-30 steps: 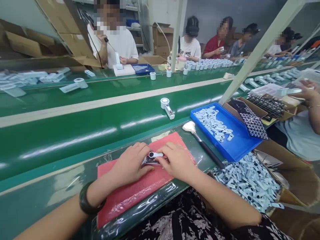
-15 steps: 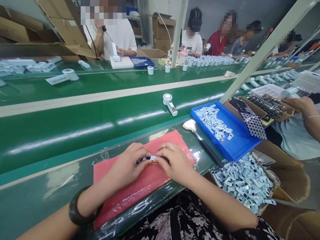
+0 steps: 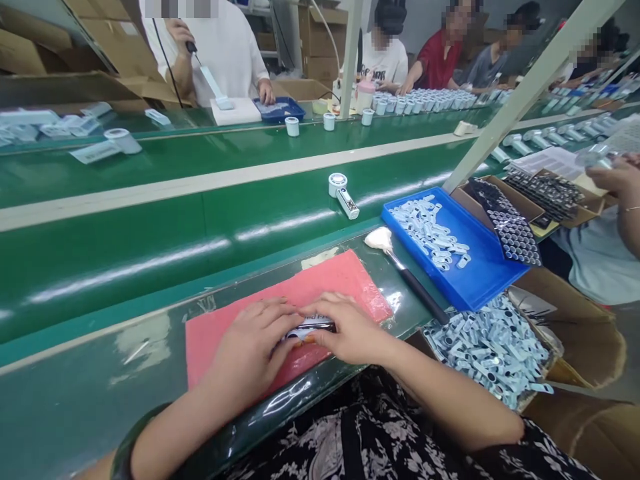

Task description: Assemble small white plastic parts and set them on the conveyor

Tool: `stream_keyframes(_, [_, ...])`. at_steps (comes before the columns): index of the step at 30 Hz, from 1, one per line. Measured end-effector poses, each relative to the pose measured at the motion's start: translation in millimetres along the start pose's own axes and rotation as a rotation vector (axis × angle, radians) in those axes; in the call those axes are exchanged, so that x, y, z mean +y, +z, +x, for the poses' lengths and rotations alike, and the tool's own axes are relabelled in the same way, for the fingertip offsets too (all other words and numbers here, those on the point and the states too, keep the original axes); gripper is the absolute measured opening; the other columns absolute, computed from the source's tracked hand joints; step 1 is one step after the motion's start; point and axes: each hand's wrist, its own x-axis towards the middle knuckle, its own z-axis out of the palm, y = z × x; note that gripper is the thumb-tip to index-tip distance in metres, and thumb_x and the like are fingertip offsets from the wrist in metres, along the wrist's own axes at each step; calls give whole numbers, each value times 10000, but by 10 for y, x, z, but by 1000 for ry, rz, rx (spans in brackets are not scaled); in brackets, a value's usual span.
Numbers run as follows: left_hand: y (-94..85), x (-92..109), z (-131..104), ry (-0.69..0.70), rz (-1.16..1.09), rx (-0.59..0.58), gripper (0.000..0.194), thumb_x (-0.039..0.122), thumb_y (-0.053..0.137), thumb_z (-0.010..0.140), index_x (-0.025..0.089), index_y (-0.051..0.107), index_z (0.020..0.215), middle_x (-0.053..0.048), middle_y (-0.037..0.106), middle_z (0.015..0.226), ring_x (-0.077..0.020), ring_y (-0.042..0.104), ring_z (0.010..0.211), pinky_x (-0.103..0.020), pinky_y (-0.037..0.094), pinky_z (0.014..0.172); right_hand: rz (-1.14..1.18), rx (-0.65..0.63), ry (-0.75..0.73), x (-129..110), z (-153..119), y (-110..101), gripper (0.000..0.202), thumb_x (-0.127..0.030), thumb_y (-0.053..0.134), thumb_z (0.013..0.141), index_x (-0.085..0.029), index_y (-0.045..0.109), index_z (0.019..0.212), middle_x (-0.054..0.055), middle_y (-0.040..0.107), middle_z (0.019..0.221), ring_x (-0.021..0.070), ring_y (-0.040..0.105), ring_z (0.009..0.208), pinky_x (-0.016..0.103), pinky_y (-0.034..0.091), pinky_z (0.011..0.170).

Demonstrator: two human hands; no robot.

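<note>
Over the red pad (image 3: 210, 333), my left hand (image 3: 255, 340) and my right hand (image 3: 345, 327) meet with fingers closed around a pale-blue fan part (image 3: 315, 323). A dark glossy strip and some lettering show on it between my fingers. My palms and fingers hide most of its shape. To the right of the pad lies a black-handled tool with a white wrapped head (image 3: 380, 239). Beyond the pad, a small handheld fan (image 3: 345, 200) lies on the green belt, its handle showing inner parts.
A blue tray (image 3: 495, 280) holds small pale-blue pieces. Below it, a carton is heaped with similar pieces (image 3: 495, 347). A slanted post (image 3: 510, 113) rises behind the tray. Co-workers sit across the belt, and another person's hand (image 3: 620, 177) is at right.
My hands have closed further over the fan part and now lie flatter, with lettering showing. Across the belt, a co-worker's hand has moved to a small blue tray. The view has shifted slightly.
</note>
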Motion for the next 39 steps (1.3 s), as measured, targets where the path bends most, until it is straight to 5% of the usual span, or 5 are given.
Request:
stream_keyframes(12, [46,-11,53,-94,-56,-61,160,265,545,990,218,657,1094,-50,706,1122,-250,626,1071,-464,526,944,-112,79,-24,62,0,143,310,-252,597,961,-214,630,1268,67,627,1163,237,553,1119,429,412,999])
stream_keyframes(19, [58,133,-74,-255,-77,-49,235,352,520,981,259,642,1158,-39,715,1192,-337,521,1306,-592,457,1063,-61,52,-144,102,-96,143,384,-246,575,984,-229,563,1367,65,622,1303,226,537,1219,428,375,1080])
stream_keyframes(24, [90,158,-39,-305,-103,4,190,321,508,971,241,655,1059,-56,718,1092,-303,604,1153,-541,508,986,-87,93,-123,96,-69,191,313,-208,581,961,-196,611,1273,71,641,1190,227,552,1121,418,417,1000])
stream_keyframes(31, [50,124,-82,-230,-67,-92,227,307,530,989,288,584,1209,-6,686,1230,-300,504,1293,-576,458,1059,-83,63,-177,117,-87,162,383,-247,592,958,-208,564,1338,63,621,1270,235,531,1179,438,411,1063])
stream_keyframes(39, [149,123,-131,-111,76,-8,219,247,513,994,207,564,1204,-74,684,1190,-306,552,1245,-561,466,1033,-234,66,-221,153,-104,235,432,-237,519,975,-158,502,1399,109,584,1319,262,492,1174,461,410,1067])
